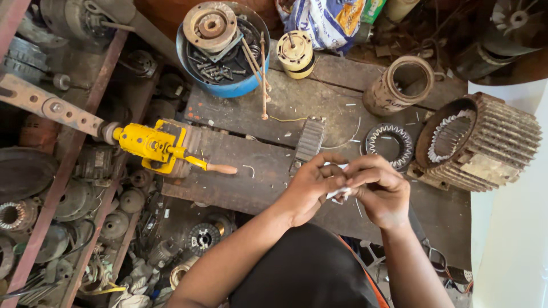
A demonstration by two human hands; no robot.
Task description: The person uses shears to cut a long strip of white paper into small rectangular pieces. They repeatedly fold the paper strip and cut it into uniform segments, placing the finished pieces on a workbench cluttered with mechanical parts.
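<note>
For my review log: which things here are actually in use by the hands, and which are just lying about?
In use:
left hand
right hand
small white strip pinched between both hands

Lying about:
yellow hand tool
blue tub of bolts
finned motor housing
toothed ring
rusty cylinder
wooden bench

My hands pinch a thin white paper-like strip [338,193] | worn, matt, rough wooden bench [251,177] | rusty ribbed metal motor housing [491,145] | glossy yellow painted tool [154,147] | smooth blue plastic tub [240,86]
</note>
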